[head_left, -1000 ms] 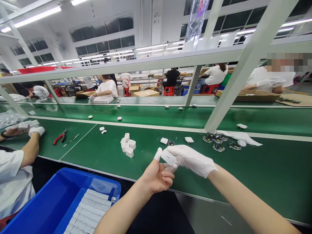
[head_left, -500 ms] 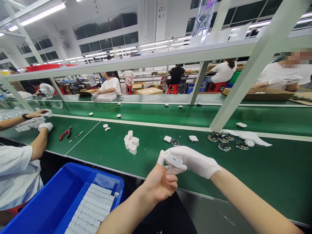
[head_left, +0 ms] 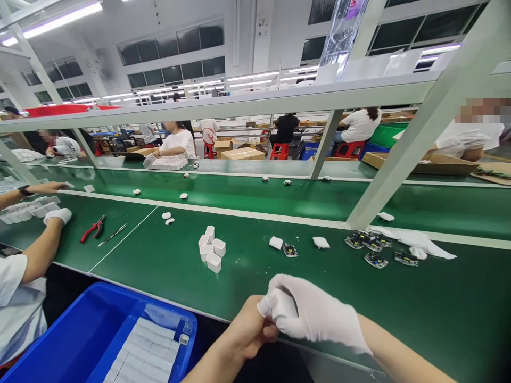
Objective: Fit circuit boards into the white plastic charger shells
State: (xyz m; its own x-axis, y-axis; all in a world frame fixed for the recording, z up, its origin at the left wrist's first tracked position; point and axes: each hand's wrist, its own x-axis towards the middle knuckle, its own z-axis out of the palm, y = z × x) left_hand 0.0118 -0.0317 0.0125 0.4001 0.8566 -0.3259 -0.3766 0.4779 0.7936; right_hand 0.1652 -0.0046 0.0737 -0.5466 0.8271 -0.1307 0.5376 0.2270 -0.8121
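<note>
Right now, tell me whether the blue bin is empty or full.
Partly filled: white pieces lie in rows in the blue bin, with uncovered blue plastic showing to their left.

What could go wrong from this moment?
1. The white casing is held between the left hand and gloved right hand, seemingly near the front edge of the green table; a slip might send it over.
2. A bare circuit board lies loose beyond the hands, so a careless reach could knock it.

The left hand [head_left: 253,325] and gloved right hand [head_left: 319,311] are turning the white block [head_left: 285,307], so its little slot is hiding now.
</note>
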